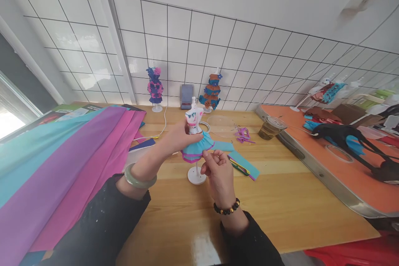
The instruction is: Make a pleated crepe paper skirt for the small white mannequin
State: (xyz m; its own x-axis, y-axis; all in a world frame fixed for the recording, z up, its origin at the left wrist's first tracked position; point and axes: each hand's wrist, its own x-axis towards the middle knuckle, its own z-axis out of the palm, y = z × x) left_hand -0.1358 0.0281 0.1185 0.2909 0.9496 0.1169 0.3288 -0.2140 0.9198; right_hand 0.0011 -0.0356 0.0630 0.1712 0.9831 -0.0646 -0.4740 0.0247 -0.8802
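A small white doll mannequin (195, 117) stands upright on its round white base (197, 176) in front of me. It wears a ruffled turquoise skirt (196, 146) edged in purple. Around the mannequin's waist my left hand (177, 136) is closed, its thumb lying across the front at the top of the skirt. At the skirt's lower right edge, my right hand (220, 170) pinches the purple-trimmed hem between thumb and index finger, the other fingers curled in. Close to the right hand lie a green-yellow cutter (239, 166) and a turquoise strip (246, 164).
Two dressed mannequins (155, 87) (210, 93) and a phone (187, 95) stand by the tiled wall. Purple scraps (243, 134) and a cup of brown liquid (270, 128) are at right, beside an orange-topped table (299, 153). Coloured sheets (90, 162) cover the left side.
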